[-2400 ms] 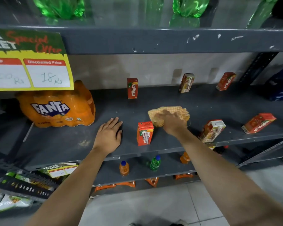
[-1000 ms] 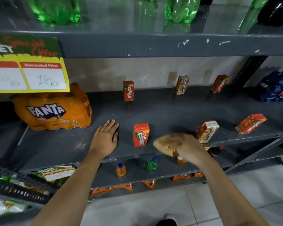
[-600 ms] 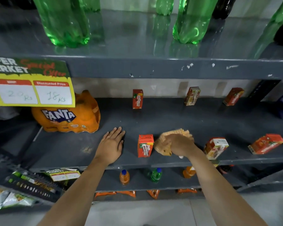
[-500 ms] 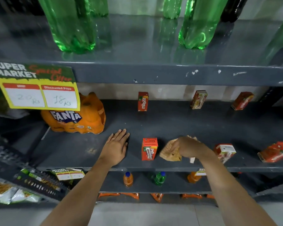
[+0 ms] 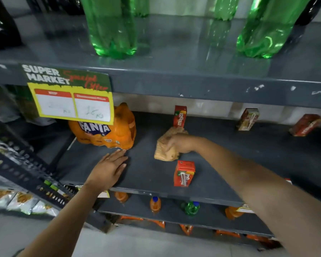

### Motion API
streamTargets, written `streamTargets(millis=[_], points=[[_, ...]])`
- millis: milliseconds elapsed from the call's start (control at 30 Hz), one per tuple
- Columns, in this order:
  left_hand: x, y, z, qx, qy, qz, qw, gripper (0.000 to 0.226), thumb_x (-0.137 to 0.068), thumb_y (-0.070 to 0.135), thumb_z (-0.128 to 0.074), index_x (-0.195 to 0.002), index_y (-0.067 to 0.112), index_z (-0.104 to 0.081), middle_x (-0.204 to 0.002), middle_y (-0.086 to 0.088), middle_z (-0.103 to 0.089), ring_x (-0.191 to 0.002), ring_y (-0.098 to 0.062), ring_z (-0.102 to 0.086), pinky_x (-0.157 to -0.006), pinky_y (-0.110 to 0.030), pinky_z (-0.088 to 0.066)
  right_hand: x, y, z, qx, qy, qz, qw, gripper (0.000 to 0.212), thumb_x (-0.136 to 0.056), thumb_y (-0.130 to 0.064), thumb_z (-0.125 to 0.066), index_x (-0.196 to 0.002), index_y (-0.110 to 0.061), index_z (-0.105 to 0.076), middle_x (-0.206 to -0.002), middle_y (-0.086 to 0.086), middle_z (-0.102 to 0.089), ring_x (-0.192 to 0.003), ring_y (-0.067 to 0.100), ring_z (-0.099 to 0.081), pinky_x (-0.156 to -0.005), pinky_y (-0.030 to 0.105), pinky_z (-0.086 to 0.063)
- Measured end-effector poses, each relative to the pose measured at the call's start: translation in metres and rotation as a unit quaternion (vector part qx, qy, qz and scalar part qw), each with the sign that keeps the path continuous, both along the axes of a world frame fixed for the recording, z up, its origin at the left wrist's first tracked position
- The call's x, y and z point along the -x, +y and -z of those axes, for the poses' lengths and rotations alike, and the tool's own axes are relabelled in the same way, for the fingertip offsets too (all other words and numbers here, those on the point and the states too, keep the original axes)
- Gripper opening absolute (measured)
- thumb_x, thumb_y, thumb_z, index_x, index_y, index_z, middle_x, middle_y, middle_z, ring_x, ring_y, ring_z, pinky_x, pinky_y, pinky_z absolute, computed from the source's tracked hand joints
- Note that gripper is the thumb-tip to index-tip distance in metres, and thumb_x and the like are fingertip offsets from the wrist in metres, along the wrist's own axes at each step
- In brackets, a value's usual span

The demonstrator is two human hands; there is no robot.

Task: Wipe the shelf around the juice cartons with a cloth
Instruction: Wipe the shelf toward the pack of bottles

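Note:
My right hand presses a tan waffle-weave cloth flat on the grey shelf, between two red juice cartons. One carton stands near the front edge, just below the cloth. Another carton stands at the back wall, just above the cloth. Two more cartons lean at the back right. My left hand lies flat on the shelf with fingers spread, left of the cloth and holding nothing.
An orange Fanta multipack sits at the shelf's left, close to my left fingertips. A yellow price sign hangs from the upper shelf, where green bottles stand. Small bottles line the lower shelf.
My right hand has carried the cloth from beside the front carton, back and leftward to the middle of the shelf behind it. The left hand has stayed flat. The camera moved closer and to the right.

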State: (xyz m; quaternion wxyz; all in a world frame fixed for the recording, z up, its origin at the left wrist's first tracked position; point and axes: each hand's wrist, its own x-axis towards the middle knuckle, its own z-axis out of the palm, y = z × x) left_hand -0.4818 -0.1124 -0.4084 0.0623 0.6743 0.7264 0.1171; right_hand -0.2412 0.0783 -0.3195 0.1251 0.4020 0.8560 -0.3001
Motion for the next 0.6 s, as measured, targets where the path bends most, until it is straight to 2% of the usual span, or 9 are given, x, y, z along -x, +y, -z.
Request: streamTargets(millis=[67,100,200,267,333,367,433,500,600], points=[[0.015,-0.009,-0.001,-0.004,-0.002,0.004,1.0,0.061,-0.091,0.049,-0.019,-0.133,0.022,-0.053,-0.15,0.007,-0.039,-0.141,-0.012,-0.031,-0.115,-0.038,-0.027,-0.025,0.001,-0.002,-0.06,-0.011,-0.042,0.997,0.048,-0.093,-0.027,-0.05,-0.139,-0.012,-0.047,-0.154,0.0,-0.031,-0.14,0.02,-0.031,-0.112,0.026,-0.023],[0.022,-0.013,-0.001,-0.005,-0.004,0.006,1.0,0.059,-0.091,0.048,-0.02,-0.132,0.022,-0.053,-0.149,0.007,-0.04,-0.14,-0.013,-0.032,-0.114,-0.039,-0.029,-0.041,0.002,-0.003,-0.038,-0.026,-0.046,0.998,0.041,-0.094,-0.013,-0.05,-0.135,-0.011,-0.05,-0.149,-0.001,-0.033,-0.138,0.02,-0.034,-0.109,0.024,-0.027],[0.04,-0.025,-0.004,-0.008,-0.022,0.0,1.0,0.055,-0.092,0.047,-0.026,-0.132,0.022,-0.053,-0.148,0.006,-0.043,-0.139,-0.015,-0.034,-0.111,-0.041,-0.034,-0.081,0.015,0.002,-0.002,-0.051,-0.003,0.999,0.041,-0.083,0.005,-0.057,-0.101,-0.027,-0.076,-0.126,0.008,-0.065,-0.125,0.027,-0.055,-0.103,0.03,-0.042],[0.052,-0.03,-0.006,-0.009,-0.053,-0.025,0.998,0.043,-0.095,0.039,-0.037,-0.13,0.021,-0.055,-0.147,0.006,-0.043,-0.139,-0.016,-0.034,-0.111,-0.041,-0.034,-0.082,0.015,-0.013,0.044,-0.051,0.048,0.997,0.034,-0.08,0.003,-0.062,-0.083,-0.027,-0.08,-0.098,0.0,-0.076,-0.1,0.019,-0.07,-0.084,0.027,-0.052],[0.064,-0.03,-0.007,-0.003,-0.083,-0.055,0.995,0.036,-0.097,0.027,-0.045,-0.13,0.018,-0.055,-0.149,0.005,-0.041,-0.141,-0.016,-0.031,-0.112,-0.038,-0.031,-0.06,0.005,-0.045,0.024,-0.029,0.071,0.997,0.025,-0.081,-0.008,-0.064,-0.081,-0.028,-0.079,-0.076,-0.005,-0.075,-0.068,0.001,-0.07,-0.062,0.019,-0.049],[0.07,-0.028,-0.007,0.007,-0.095,-0.07,0.993,0.035,-0.098,0.025,-0.046,-0.131,0.018,-0.054,-0.15,0.004,-0.039,-0.141,-0.016,-0.029,-0.113,-0.038,-0.029,-0.04,0.0,-0.062,-0.001,-0.003,0.087,0.996,0.022,-0.084,-0.009,-0.059,-0.092,-0.021,-0.077,-0.081,0.001,-0.074,-0.069,0.003,-0.07,-0.061,0.018,-0.047],[0.079,-0.022,-0.01,0.043,-0.117,-0.096,0.988,0.035,-0.098,0.023,-0.044,-0.132,0.017,-0.052,-0.151,0.001,-0.039,-0.142,-0.018,-0.029,-0.114,-0.039,-0.028,-0.001,-0.001,-0.073,-0.088,0.024,0.104,0.99,0.033,-0.089,-0.007,-0.05,-0.118,-0.008,-0.065,-0.109,0.01,-0.067,-0.1,0.02,-0.065,-0.075,0.022,-0.042],[0.084,-0.015,-0.015,0.082,-0.118,-0.111,0.983,0.035,-0.099,0.022,-0.043,-0.132,0.018,-0.053,-0.148,-0.002,-0.043,-0.137,-0.023,-0.037,-0.111,-0.04,-0.032,0.031,-0.008,-0.068,-0.109,-0.007,0.108,0.988,0.039,-0.09,-0.007,-0.048,-0.129,-0.006,-0.056,-0.129,0.015,-0.058,-0.118,0.031,-0.055,-0.08,0.023,-0.043],[0.087,-0.006,-0.025,0.085,-0.123,-0.126,0.981,0.031,-0.099,0.021,-0.043,-0.125,0.018,-0.059,-0.136,-0.006,-0.056,-0.124,-0.028,-0.05,-0.102,-0.039,-0.04,0.068,-0.033,-0.052,-0.061,-0.109,0.058,0.99,0.039,-0.092,-0.014,-0.048,-0.129,-0.002,-0.053,-0.123,0.009,-0.055,-0.103,0.03,-0.056,-0.062,0.024,-0.047]])
